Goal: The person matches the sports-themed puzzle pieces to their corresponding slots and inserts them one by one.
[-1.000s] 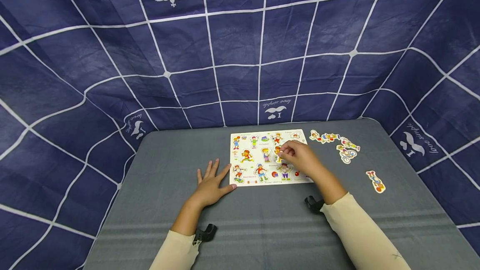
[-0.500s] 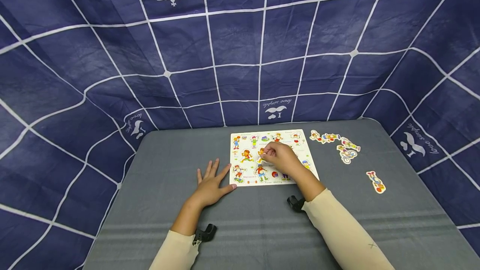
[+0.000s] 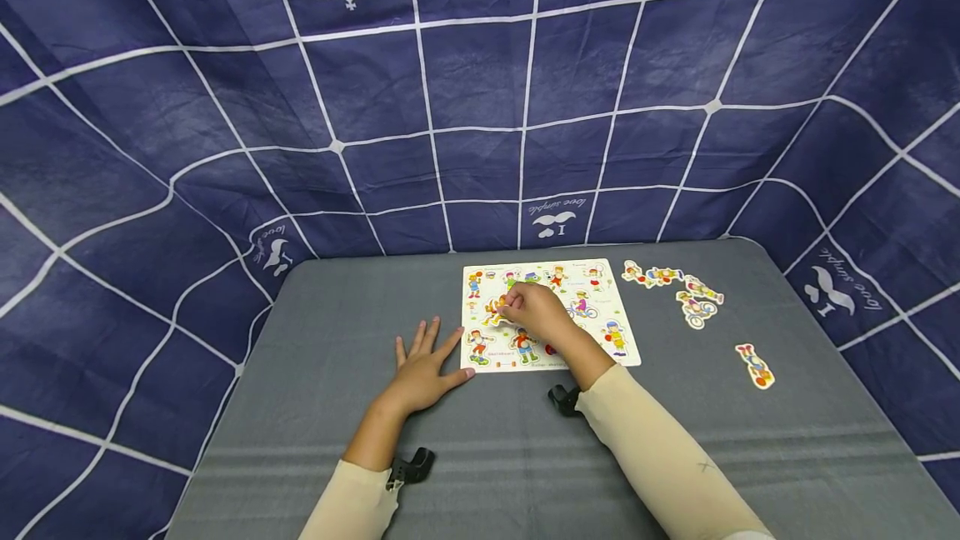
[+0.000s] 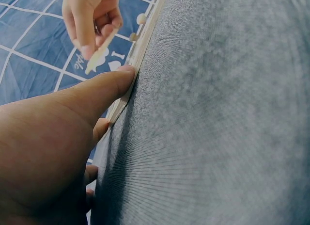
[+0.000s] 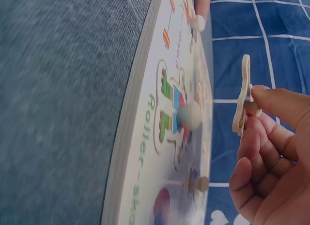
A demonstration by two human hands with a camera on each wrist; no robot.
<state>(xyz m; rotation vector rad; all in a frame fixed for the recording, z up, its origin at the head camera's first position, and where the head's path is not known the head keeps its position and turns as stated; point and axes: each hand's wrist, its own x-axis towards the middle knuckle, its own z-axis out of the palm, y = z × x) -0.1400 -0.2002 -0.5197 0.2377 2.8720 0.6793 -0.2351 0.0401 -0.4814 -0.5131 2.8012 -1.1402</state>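
Note:
A white wooden peg puzzle board [image 3: 632,357] printed with sports figures lies on the grey table. My right hand [image 3: 542,312] is over the board's left half, its thumb and fingers pinching the knob of a thin puzzle piece [image 5: 243,96]. In the right wrist view the piece is seen edge-on, held up off the board. The left wrist view shows this same piece [image 4: 100,56] tilted, its printed side mostly hidden. My left hand [image 3: 420,375] lies flat with fingers spread, thumb and index fingertip at the board's left edge. A roller-skating piece [image 5: 178,108] with its knob sits in the board.
Several loose puzzle pieces [image 3: 663,276] lie in a cluster right of the board, among them a cyclist [image 3: 695,309]. Another single piece [image 3: 754,366] lies nearer on the right. A dark blue cloth [image 3: 480,107] with white lines hangs around the table's back and sides.
My right hand has moved left across the board with the pinched puzzle piece, uncovering the figures on the board's right side. The left hand has stayed in place.

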